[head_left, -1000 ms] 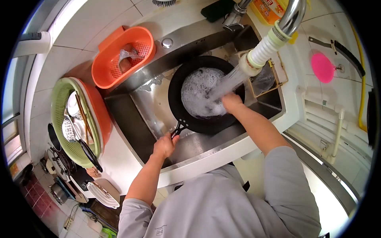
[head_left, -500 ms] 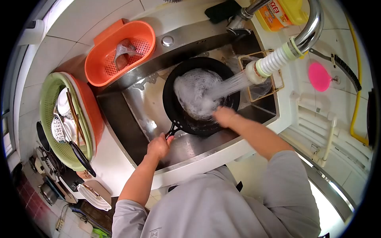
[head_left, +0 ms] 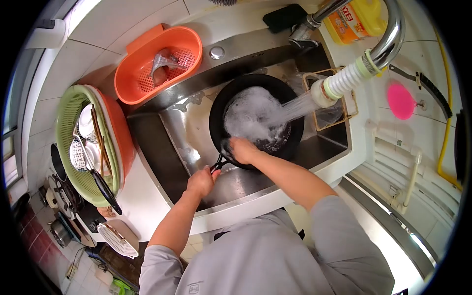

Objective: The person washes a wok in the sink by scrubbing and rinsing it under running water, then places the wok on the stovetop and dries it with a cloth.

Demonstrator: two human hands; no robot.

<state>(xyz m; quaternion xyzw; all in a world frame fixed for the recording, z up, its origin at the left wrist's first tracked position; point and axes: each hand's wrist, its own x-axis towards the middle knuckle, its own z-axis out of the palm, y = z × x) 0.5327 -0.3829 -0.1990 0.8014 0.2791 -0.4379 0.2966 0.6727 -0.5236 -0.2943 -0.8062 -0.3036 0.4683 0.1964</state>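
- Left hand (head_left: 200, 181): grip wrapped round the round black pan's (head_left: 218, 110) slim handle (head_left: 219, 162).
- Right hand (head_left: 242, 150): at the pan's near edge; cannot tell what it grasps.
- Around the pan: shiny steel sink (head_left: 189, 132).
- Beyond the pan: yellow plastic bottle (head_left: 372, 17), orange label (head_left: 342, 23), white characters.

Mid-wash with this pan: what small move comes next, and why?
I'd probably sweep the right hand along the inside of the pan, away from the handle. It sits inside near the handle, foam covers much of the middle, water is pouring in, and the left hand grips the handle.
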